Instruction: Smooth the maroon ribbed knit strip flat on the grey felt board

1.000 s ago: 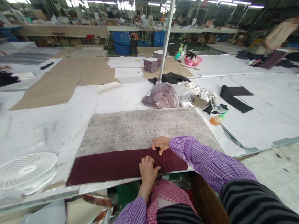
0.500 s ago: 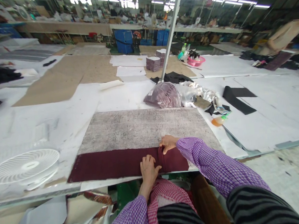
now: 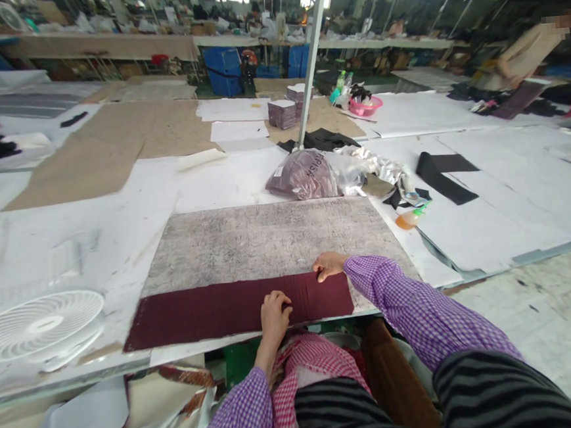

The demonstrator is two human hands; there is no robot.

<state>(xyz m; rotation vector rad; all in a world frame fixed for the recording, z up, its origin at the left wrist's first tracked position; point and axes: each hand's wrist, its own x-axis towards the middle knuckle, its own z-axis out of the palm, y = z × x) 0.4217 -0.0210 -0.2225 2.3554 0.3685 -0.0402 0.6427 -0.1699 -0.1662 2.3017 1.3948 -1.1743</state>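
A long maroon cloth strip (image 3: 199,313) lies flat along the front edge of a grey, worn board (image 3: 268,238). My left hand (image 3: 275,314) is over the strip's lower part right of its middle, with thumb and fingers drawn together; whether cloth is between them is too small to tell. At the strip's upper edge near its right end, my right hand (image 3: 328,265) has its fingertips curled down on the cloth. Faint creases run across the cloth between the two hands.
A white fan (image 3: 44,325) lies at the left. Beyond the board are a plastic bag of cloth (image 3: 305,175), a metal pole (image 3: 311,67), an orange bottle (image 3: 409,219) and black cloth pieces (image 3: 443,178). A person (image 3: 525,60) stands at the far right.
The raised fold in the maroon cloth has flattened out. My left hand has lifted a little and its fingers have closed together. My right hand has shifted slightly right relative to the cloth.
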